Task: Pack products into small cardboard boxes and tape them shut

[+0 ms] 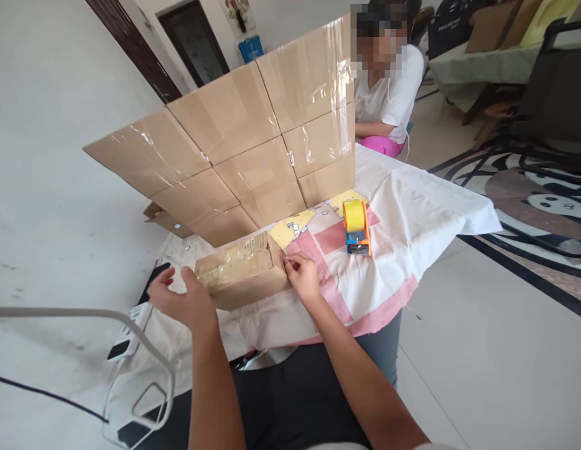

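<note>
A small brown cardboard box (253, 282) lies on the cloth-covered table in front of me, with shiny clear tape across its top. My left hand (186, 299) is at the box's left end, fingers and thumb apart, nothing held. At the right end, my right hand (302, 275) has thumb and fingertips pinched together against the edge of the box. What is between those fingertips is too small to make out. To the right of the box stands a tape dispenser (358, 228), orange and blue with a yellow roll.
A tall taped cardboard panel (246, 147) rises behind the box. The patterned tablecloth (384, 300) hangs over the table's front edge. A power strip (130, 331) and a pale metal frame (145, 337) are at left. Another person (388, 100) sits beyond the panel.
</note>
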Action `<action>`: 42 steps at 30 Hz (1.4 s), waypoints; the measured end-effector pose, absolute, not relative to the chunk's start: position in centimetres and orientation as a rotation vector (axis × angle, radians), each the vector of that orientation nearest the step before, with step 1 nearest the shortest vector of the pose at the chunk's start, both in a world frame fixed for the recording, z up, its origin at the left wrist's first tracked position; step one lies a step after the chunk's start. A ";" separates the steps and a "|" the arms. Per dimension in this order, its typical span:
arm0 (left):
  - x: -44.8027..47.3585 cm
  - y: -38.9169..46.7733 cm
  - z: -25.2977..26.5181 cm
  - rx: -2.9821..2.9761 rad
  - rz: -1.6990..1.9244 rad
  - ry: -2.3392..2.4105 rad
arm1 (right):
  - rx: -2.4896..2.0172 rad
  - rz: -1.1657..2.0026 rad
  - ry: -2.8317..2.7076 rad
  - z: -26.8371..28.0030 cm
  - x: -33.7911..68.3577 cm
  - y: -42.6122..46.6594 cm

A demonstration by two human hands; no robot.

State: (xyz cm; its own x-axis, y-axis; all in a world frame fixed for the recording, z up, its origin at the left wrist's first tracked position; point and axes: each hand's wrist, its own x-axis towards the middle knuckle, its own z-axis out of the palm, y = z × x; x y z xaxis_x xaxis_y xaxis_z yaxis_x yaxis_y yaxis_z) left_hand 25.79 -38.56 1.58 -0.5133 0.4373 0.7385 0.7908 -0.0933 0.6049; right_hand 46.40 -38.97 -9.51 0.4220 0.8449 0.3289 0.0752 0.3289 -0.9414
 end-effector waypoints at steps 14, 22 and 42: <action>24.8 -37.8 -2.0 -1.558 -1.618 -1.949 | -1.009 0.968 -1.094 -9.0 45.7 -40.3; 24.9 -38.0 -2.2 -1.617 -1.657 -1.879 | -1.046 0.903 -1.060 -9.6 45.2 -39.3; 23.5 -36.4 -2.9 -1.729 -1.617 -1.850 | -1.040 0.803 -0.987 -9.8 45.2 -39.9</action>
